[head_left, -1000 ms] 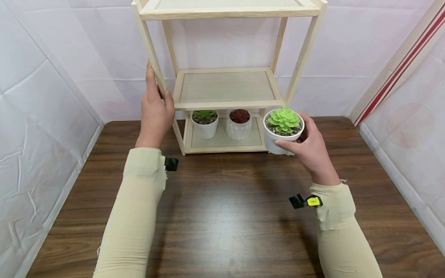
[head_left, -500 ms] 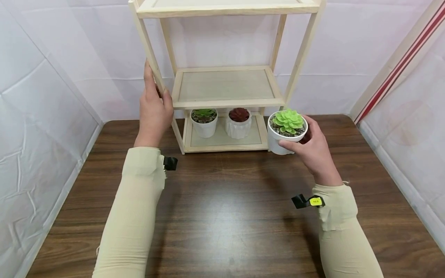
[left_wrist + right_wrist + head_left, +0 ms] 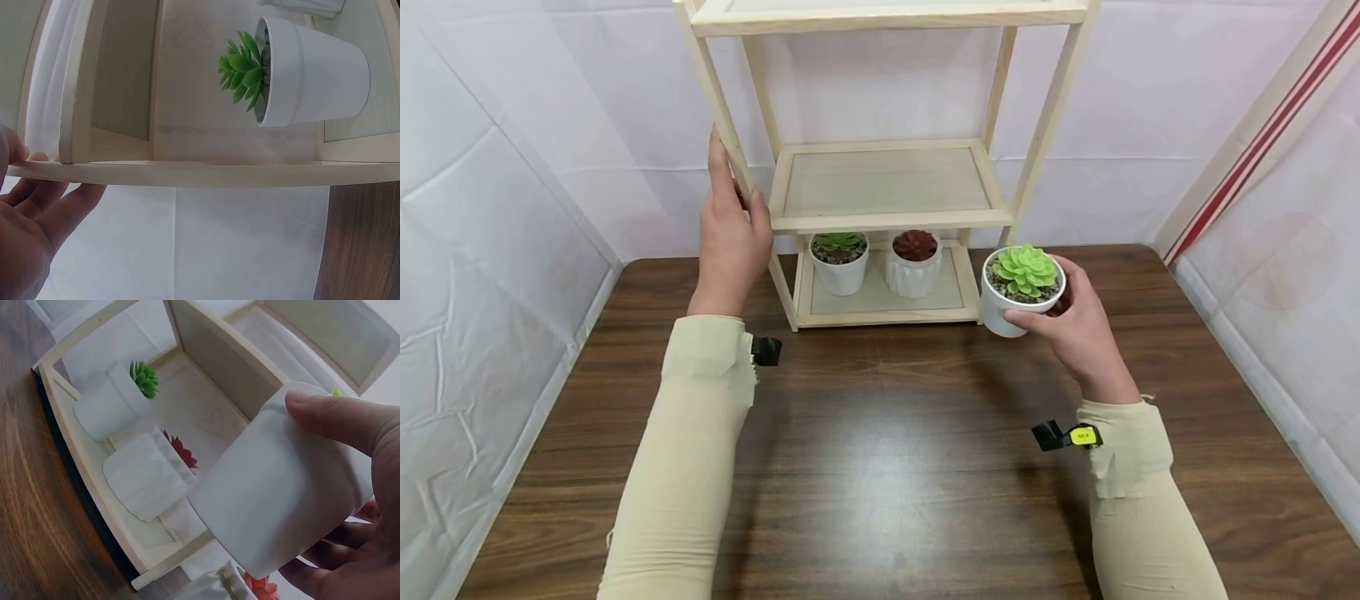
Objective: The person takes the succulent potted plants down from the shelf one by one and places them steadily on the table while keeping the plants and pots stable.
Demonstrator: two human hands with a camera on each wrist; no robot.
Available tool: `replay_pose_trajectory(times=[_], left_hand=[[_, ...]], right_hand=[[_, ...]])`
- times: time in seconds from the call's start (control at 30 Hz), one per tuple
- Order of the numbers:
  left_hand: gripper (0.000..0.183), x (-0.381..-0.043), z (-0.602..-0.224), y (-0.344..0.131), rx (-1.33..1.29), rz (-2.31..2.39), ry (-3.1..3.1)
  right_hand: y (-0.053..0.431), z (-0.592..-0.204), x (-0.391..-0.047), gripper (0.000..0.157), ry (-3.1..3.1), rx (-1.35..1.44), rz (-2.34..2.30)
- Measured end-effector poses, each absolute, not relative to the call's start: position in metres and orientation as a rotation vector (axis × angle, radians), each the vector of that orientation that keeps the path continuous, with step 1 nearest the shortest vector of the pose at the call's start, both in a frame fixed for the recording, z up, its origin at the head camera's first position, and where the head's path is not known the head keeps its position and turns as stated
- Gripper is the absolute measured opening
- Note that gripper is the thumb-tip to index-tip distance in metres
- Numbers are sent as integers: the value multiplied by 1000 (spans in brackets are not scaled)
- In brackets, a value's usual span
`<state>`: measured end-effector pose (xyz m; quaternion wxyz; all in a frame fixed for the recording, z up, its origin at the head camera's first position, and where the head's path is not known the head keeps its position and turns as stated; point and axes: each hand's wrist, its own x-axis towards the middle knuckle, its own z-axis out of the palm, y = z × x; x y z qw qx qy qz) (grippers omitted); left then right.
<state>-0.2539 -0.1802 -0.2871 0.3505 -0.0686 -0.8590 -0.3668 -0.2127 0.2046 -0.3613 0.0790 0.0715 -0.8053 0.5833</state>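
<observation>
My right hand (image 3: 1086, 333) holds a white pot (image 3: 1003, 318) by its side, thumb in front. A light-green succulent (image 3: 1024, 271) grows from the gravel in it. The pot is raised beside the right front corner of a pale wooden shelf rack (image 3: 891, 223). With thumb and fingers, my left hand (image 3: 730, 250) grips the rack's left front post (image 3: 724, 117). On the bottom tier stand a smooth white pot with a green succulent (image 3: 840, 271) and a ribbed white pot with a dark-red one (image 3: 913, 271). The right fingers are partly hidden behind the held pot.
In the right wrist view, another white pot (image 3: 209, 587) with a pinkish-red succulent (image 3: 262, 589) shows below the held pot, outside the rack. The dark wooden table (image 3: 880, 450) spreads in front. White sheeting (image 3: 1240, 108) hangs behind and at the sides.
My right hand has carried the light-green succulent's pot slightly right and toward me, away from the rack's corner. The left hand keeps its grip on the post. The head view has shifted slightly.
</observation>
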Motion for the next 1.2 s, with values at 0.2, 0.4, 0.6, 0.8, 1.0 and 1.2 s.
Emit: replay_pose_trajectory(times=[0.2,0.4,0.6,0.8,1.0,1.2], left_hand=[[67,-253,-287,-180,-176,-951,-2234],[66,-253,-287,-180,-163,-942,-2240],[66,-254,-287,-180,-156,-944,-2250],[66,-254,-287,-180,-154,-943,-2253],[66,-254,-287,-180,-157,-945,-2252],[66,-253,-287,-180,-157,-957,-2244]], right_hand=[[210,-365,-211,86,-2381,196,1806],[214,-370,-210,88,-2377,176,1828],[218,-376,-210,89,-2414,125,1816],[220,-382,-212,91,-2477,74,1773],[225,-388,-215,93,-2584,13,1686],[230,-397,-218,92,-2625,10,1612]])
